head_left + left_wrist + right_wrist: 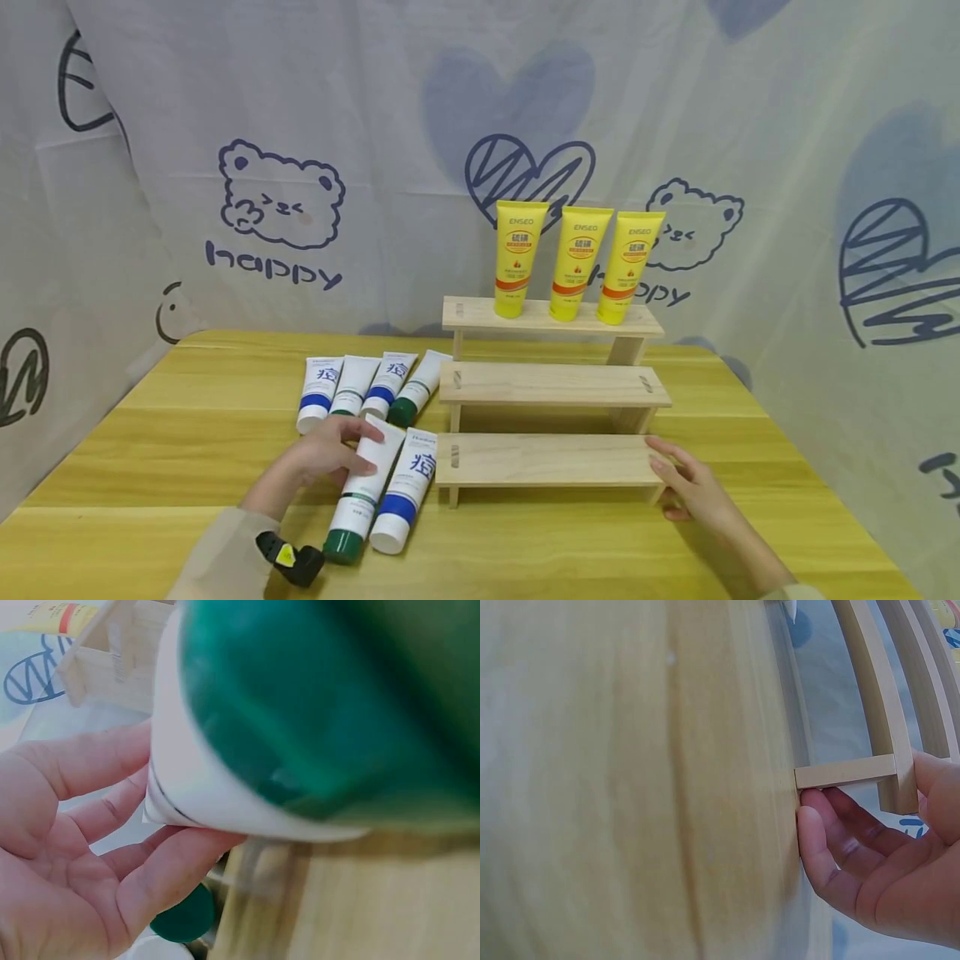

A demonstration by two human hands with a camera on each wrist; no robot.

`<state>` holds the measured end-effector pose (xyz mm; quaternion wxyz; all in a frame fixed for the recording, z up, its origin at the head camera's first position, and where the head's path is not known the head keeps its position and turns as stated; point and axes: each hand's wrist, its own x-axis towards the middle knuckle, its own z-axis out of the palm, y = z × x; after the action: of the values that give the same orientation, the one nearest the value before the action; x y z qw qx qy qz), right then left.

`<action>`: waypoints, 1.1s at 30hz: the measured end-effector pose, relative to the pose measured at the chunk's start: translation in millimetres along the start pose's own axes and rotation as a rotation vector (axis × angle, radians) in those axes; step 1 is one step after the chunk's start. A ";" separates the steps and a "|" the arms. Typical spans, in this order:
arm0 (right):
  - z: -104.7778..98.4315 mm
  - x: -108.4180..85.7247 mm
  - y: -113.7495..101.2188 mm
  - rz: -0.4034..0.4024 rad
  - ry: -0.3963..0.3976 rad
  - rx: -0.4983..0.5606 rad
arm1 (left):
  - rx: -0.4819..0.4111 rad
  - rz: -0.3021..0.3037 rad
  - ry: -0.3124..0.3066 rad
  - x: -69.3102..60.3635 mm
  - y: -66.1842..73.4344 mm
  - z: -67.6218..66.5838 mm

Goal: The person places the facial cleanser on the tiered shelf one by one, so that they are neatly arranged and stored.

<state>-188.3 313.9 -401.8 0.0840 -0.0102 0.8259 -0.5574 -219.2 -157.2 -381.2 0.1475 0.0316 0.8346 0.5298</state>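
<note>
My left hand (330,454) grips a white tube with a green cap (362,492) near its flat end, thumb on one side and fingers on the other. In the left wrist view that tube (225,802) fills the upper right, with the left hand (97,847) around its far end. A white tube with a blue band (405,492) lies just right of it. My right hand (693,492) touches the right end of the lowest step of a wooden three-step stand (547,460). In the right wrist view, the right hand (885,855) has its fingers beside the stand's leg (847,772).
Several white tubes (320,387) lie behind the left hand, left of the stand. Three yellow tubes (577,265) stand upright on the top step. A printed cloth (390,108) hangs behind the wooden table (150,467).
</note>
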 end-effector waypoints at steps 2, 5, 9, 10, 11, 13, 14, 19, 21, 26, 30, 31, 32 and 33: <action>-0.2 0.1 -0.2 -0.001 0.001 -0.002 | 0.003 0.010 0.003 -0.9 0.5 -2.0; -0.6 0.3 0.1 0.000 0.004 -0.006 | 0.018 0.004 0.031 -2.1 1.6 -4.6; -1.1 0.5 0.8 0.004 0.002 -0.002 | 0.000 0.044 0.020 -4.6 5.2 -10.5; -1.3 0.5 0.8 0.003 0.000 -0.002 | -0.014 0.068 0.007 -5.3 6.5 -12.7; -1.4 0.5 0.7 0.001 0.000 -0.002 | -0.031 0.092 -0.008 -6.1 8.1 -14.8; -1.3 0.4 0.5 0.002 0.000 0.003 | -0.064 0.133 -0.028 -7.1 11.7 -18.9; -1.1 0.3 0.4 0.003 0.001 0.005 | -0.075 0.146 -0.032 -7.5 13.7 -20.4; -0.4 0.5 0.7 0.004 0.003 0.007 | -0.129 0.162 -0.041 -8.7 21.9 -22.3; -0.3 0.3 0.9 0.004 0.007 0.006 | -0.150 0.158 -0.041 -8.1 24.8 -21.0; -0.7 0.0 0.4 -0.006 0.019 -0.002 | -0.208 0.159 -0.030 -5.1 31.7 -14.6; -0.3 0.1 0.3 0.003 0.015 0.007 | -0.247 0.169 -0.027 -2.5 36.2 -8.8; 0.0 0.1 0.4 0.007 0.013 0.010 | -0.256 0.167 -0.026 -1.7 37.3 -7.5; 0.1 0.1 0.4 0.009 0.009 0.011 | -0.260 0.171 -0.025 -1.1 38.5 -6.3; 0.3 0.2 0.4 0.013 0.008 0.015 | -0.264 0.176 -0.026 -0.2 39.7 -5.1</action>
<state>-188.4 313.7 -402.3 0.0841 -0.0021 0.8220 -0.5633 -224.6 -144.4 -343.6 0.1142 0.0920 0.7498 0.6453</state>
